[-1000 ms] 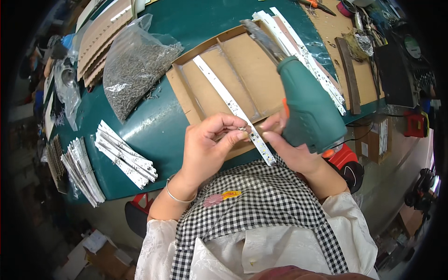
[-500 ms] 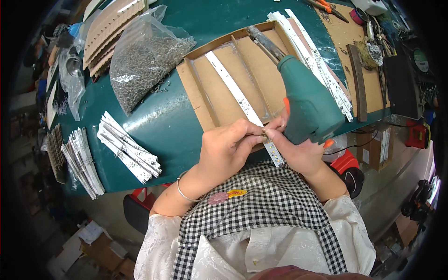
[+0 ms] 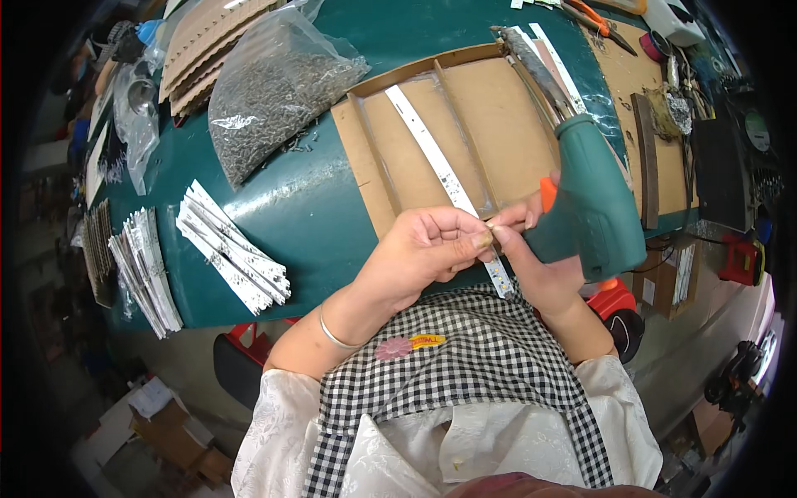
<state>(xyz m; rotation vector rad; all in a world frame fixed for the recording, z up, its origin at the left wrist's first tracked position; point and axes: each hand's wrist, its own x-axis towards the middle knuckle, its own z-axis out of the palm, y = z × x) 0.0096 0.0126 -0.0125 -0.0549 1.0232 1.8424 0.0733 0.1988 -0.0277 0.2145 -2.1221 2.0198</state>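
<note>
My left hand (image 3: pixel 432 245) is closed in a pinch over a white LED strip (image 3: pixel 419 137). Whatever lies between its thumb and fingers is too small to make out. The thumb and forefinger of my right hand (image 3: pixel 540 278) meet the left fingertips there. A green pistol-shaped power tool (image 3: pixel 599 191) with an orange trigger and long dark shaft is tucked in my right hand, its grip partly hidden. The strip lies in a shallow brown tray (image 3: pixel 357 158) with dividers, and its near end with yellow chips sticks out below my hands.
A clear bag of small screws (image 3: pixel 278 95) slumps left of the tray, some spilled beside it. Two bundles of white strips (image 3: pixel 232 249) lie at the left. Orange-handled pliers (image 3: pixel 599 25) and a dark bar (image 3: pixel 645 162) are at the right. Stacked cardboard pieces (image 3: pixel 203 50) stand behind.
The power tool has swung to the right and more upright. My left hand has turned, showing its thumb and curled fingers. The view has shifted slightly; both hands still meet over the strip.
</note>
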